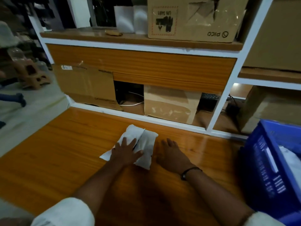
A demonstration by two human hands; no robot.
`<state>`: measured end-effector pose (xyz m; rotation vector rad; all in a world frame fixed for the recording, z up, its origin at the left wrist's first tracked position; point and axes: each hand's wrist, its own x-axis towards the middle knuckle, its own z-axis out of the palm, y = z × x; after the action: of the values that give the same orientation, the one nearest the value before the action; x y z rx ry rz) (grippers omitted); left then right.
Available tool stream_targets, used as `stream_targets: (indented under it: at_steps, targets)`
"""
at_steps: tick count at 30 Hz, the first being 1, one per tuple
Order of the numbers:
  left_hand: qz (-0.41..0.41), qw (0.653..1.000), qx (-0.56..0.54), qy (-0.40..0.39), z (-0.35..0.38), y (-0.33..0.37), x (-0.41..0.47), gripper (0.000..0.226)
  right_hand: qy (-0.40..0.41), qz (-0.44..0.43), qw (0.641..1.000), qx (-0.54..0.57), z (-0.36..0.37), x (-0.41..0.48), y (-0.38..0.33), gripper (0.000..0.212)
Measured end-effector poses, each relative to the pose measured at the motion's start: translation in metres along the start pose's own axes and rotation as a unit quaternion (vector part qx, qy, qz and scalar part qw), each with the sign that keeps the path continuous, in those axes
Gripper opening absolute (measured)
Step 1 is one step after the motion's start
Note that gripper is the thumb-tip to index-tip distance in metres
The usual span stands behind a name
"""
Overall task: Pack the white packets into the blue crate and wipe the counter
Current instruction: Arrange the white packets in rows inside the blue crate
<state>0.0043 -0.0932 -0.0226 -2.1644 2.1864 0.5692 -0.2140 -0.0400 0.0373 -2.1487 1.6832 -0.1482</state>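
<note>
Two white packets lie side by side on the orange wooden counter [65, 152]: the left packet [132, 132] and the right packet [146, 147]. My left hand [126, 151] rests flat on them with fingers spread, covering most of the left one. My right hand [172, 154] lies flat on the counter just right of the packets, fingers straight, holding nothing. The blue crate [267, 168] stands at the right edge of the counter, with something white showing inside it.
Behind the counter is a white-framed shelf unit with cardboard boxes [171, 105] in its lower bay and a large PICO box [193, 18] on the upper shelf. The floor and some clutter lie to the left.
</note>
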Motion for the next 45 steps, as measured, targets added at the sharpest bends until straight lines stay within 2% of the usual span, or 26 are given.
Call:
stream_targets:
  at_steps: [3, 6, 7, 10, 12, 16, 20, 23, 26, 32, 36, 45]
  targets:
    - [0.033, 0.999, -0.021, 0.006, 0.017, 0.022, -0.008, 0.091, 0.018, 0.015, 0.999, 0.030, 0.017, 0.010, 0.001, 0.079]
    - [0.104, 0.993, -0.053, 0.003, 0.036, 0.044, -0.018, 0.055, 0.028, 0.033, 0.999, 0.014, 0.026, 0.011, 0.011, 0.076]
    - [0.119, 0.991, -0.054, 0.013, 0.041, 0.049, -0.020, 0.051, 0.038, 0.042, 0.998, 0.011, 0.027, 0.009, 0.015, 0.074]
    - [0.102, 0.992, -0.064, 0.040, 0.051, 0.055, -0.023, 0.057, 0.041, 0.076, 0.996, -0.016, 0.033, -0.006, 0.033, 0.070]
    - [0.086, 0.992, -0.076, 0.054, 0.054, 0.060, -0.023, 0.070, 0.033, 0.099, 0.994, -0.019, 0.040, -0.018, 0.047, 0.069]
    - [0.084, 0.994, -0.011, 0.068, 0.058, 0.072, -0.025, 0.093, 0.053, 0.101, 0.992, -0.054, 0.043, -0.033, 0.061, 0.064]
    - [0.087, 0.994, 0.008, 0.065, 0.065, 0.077, -0.023, 0.103, 0.069, 0.122, 0.988, -0.059, 0.041, -0.026, 0.061, 0.082]
    - [0.072, 0.993, 0.048, 0.074, 0.073, 0.080, -0.020, 0.097, 0.065, 0.132, 0.987, -0.068, 0.045, -0.015, 0.062, 0.092]
    - [0.056, 0.993, 0.067, 0.081, 0.075, 0.082, -0.020, 0.090, 0.058, 0.132, 0.986, -0.085, 0.052, -0.011, 0.066, 0.086]
    - [0.038, 0.993, 0.054, 0.094, 0.074, 0.087, -0.027, 0.082, 0.093, 0.128, 0.982, -0.106, 0.070, -0.020, 0.070, 0.081]
    - [0.044, 0.994, 0.050, 0.089, 0.074, 0.090, -0.032, 0.078, 0.071, 0.125, 0.983, -0.112, 0.069, -0.026, 0.070, 0.085]
    - [0.054, 0.991, -0.003, 0.122, 0.046, 0.116, -0.032, 0.074, 0.079, 0.130, 0.986, -0.062, 0.039, -0.037, 0.077, 0.081]
